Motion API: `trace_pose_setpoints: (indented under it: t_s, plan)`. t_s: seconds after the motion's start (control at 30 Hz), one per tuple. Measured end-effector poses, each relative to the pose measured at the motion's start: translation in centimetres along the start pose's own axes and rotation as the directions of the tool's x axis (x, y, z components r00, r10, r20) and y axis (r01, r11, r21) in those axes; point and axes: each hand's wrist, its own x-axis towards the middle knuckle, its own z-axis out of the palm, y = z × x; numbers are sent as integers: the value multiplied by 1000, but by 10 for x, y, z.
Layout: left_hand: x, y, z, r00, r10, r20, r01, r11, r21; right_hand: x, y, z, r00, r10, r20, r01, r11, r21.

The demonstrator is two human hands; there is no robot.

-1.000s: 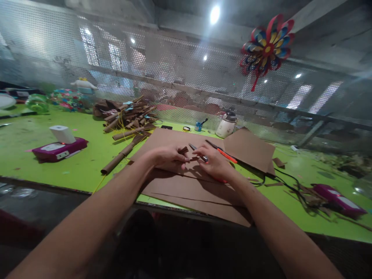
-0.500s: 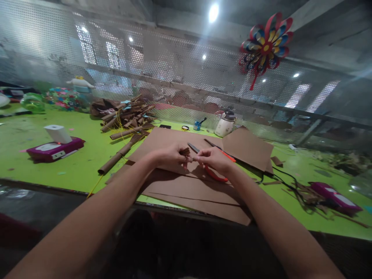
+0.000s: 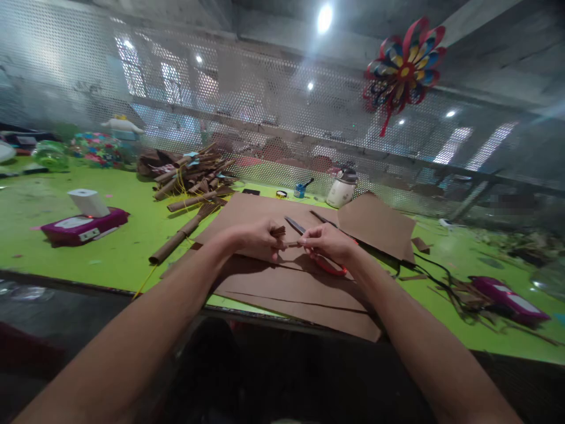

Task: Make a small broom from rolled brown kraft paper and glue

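My left hand [image 3: 265, 238] is closed around a small bundle of brown paper [image 3: 278, 231] with layered, fringe-like edges. From it a thin brown paper strip [image 3: 291, 244] runs across to my right hand [image 3: 324, 240], whose thumb and fingers pinch its other end. Red-handled scissors [image 3: 327, 266] lie under and beside my right hand, with their grey blades pointing away to the left. A second dark, slender tool [image 3: 318, 217] lies just behind, partly hidden by the hand. Both hands are over large brown paper sheets [image 3: 265, 206] spread on the green table.
A pile of rolled brown paper tubes [image 3: 194, 176] with yellow strings lies back left. Purple power strips [image 3: 83, 227] sit at both sides. A white bottle [image 3: 341, 189] and a blue jar [image 3: 299, 190] stand at the back. Black cables and paper scraps [image 3: 479, 306] lie right.
My right hand has moved slightly right, away from my left hand, and more of the paper strip now shows between them. The surroundings look unchanged.
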Motion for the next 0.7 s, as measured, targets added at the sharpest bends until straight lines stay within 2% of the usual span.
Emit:
trace_pose_setpoints:
  t_s: [0.07, 0.13, 0.27, 0.4, 0.57, 0.7]
  plan:
    - [0, -2, 0, 1000, 9, -6, -9, 1000, 9, -1, 0, -2, 1000, 10, 29, -9, 1000, -28]
    - [1, -4, 1, 1000, 15, 17, -14, 998, -59, -3, -1, -3, 998, -8, 69, 15, 995, -96]
    - [3, -7, 1, 995, 44, 88, -28, 984, -176, -6, -5, -3, 980, -163, 110, 193, 911, -364]
    - [5, -6, 3, 992, 93, 90, -82, 990, -117, -5, -8, 2, 956, -279, 90, 288, 837, -466]
    - [0, 4, 6, 994, 110, 5, -110, 991, 81, -3, -6, 0, 966, -258, 15, 230, 831, -507]
    - [-6, 13, 7, 997, 67, -45, -57, 977, 204, -1, -1, -5, 983, -185, -12, 160, 882, -443]
